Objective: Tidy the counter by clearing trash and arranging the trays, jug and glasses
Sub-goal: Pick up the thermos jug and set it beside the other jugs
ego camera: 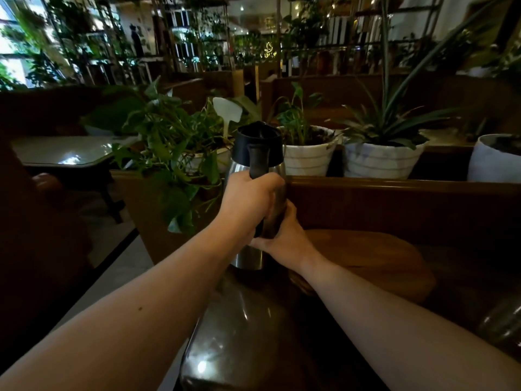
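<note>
A steel jug (248,256) with a black lid and black handle stands upright at the far left corner of the dark glossy counter (239,328). My left hand (248,204) is wrapped around the handle. My right hand (284,238) presses against the jug's lower right side. A round wooden tray (366,258) lies just right of the jug. Something like a glass (501,323) shows blurred at the right edge.
A wooden partition (394,204) runs behind the counter, with several potted plants in white pots (307,159) on top. A leafy vine (169,153) hangs left of the jug. Another table (62,153) stands at far left across a grey floor aisle.
</note>
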